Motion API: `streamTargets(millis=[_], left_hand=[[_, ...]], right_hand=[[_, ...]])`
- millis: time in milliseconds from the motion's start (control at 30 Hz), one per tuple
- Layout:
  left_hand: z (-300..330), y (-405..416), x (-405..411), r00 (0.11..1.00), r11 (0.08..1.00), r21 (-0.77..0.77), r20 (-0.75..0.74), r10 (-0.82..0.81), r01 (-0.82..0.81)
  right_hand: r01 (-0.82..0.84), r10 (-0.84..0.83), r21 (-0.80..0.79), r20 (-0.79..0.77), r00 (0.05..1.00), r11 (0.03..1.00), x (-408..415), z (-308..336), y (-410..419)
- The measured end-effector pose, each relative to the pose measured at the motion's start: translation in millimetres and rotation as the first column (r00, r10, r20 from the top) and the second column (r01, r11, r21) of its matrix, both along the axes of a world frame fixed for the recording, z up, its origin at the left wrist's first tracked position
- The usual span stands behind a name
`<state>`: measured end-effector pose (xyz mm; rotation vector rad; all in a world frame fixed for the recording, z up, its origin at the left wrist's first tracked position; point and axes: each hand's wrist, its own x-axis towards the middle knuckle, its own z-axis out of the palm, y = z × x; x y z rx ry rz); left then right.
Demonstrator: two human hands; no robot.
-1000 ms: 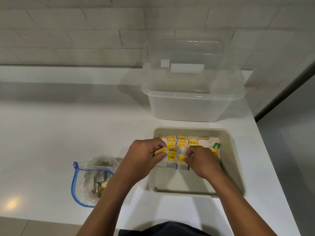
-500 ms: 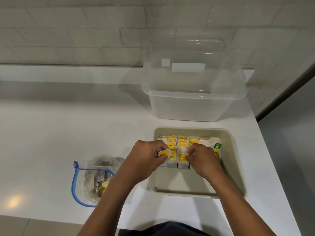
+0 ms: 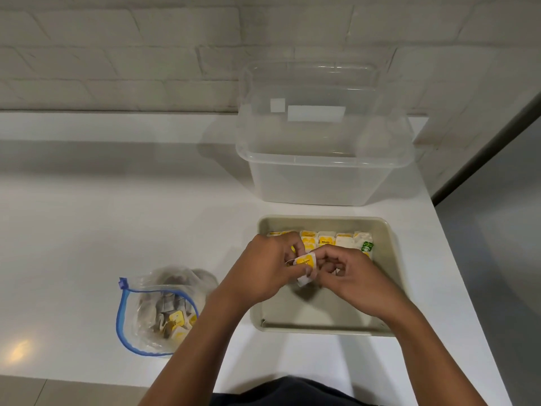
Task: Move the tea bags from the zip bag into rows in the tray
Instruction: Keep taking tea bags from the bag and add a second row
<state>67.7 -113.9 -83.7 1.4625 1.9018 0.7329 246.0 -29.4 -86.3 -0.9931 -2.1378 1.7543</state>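
Over the beige tray [image 3: 383,276] on a white counter [image 3: 117,230], two hands meet and cover the nearer rows of tea bags [image 3: 326,240], so their full count cannot be made out. The left hand [image 3: 263,273] pinches one white tea bag with a yellow tag [image 3: 305,265], tilted above the tray, while the right hand [image 3: 351,276] curls its fingers beside it, its hold unclear. One open zip bag [image 3: 152,315] with a blue seal lies left of the tray, more bags jumbled inside, and one clear plastic bin [image 3: 322,171] stands behind.
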Motion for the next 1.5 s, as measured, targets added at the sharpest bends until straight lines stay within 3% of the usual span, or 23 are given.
streamTargets(millis=[233,400,567,800,1167,1500], left_hand=[[-6.4,3.4,3.0,0.987,1.000,-0.006,0.159,-0.009,0.010],[-8.3,-3.4,-0.3,0.985,0.992,0.090,0.162,0.067,-0.082],[-11.5,-10.7,-5.0,0.982,0.977,0.157,0.145,0.123,-0.145],[-18.5,-24.5,-13.9,0.974,0.955,0.207,0.120,0.190,-0.212],[-19.8,-28.8,-13.3,0.978,0.954,0.218,0.078,0.195,-0.208],[-18.9,-28.0,-13.5,0.982,0.958,0.218,0.060,0.177,-0.186]], right_hand=[[0.055,-0.057,0.031,0.064,0.996,0.998,13.8,-13.0,6.6],[0.196,-0.220,0.125,0.230,0.948,0.973,23.9,-26.0,16.0],[0.271,-0.281,0.079,0.379,0.882,0.959,24.2,-37.9,22.0],[0.121,-0.154,0.097,0.538,0.829,0.988,22.2,-47.0,23.8],[0.209,-0.296,0.219,0.540,0.788,0.953,4.0,-56.1,23.4],[0.304,-0.378,0.227,0.494,0.783,0.925,2.0,-61.4,24.5]])
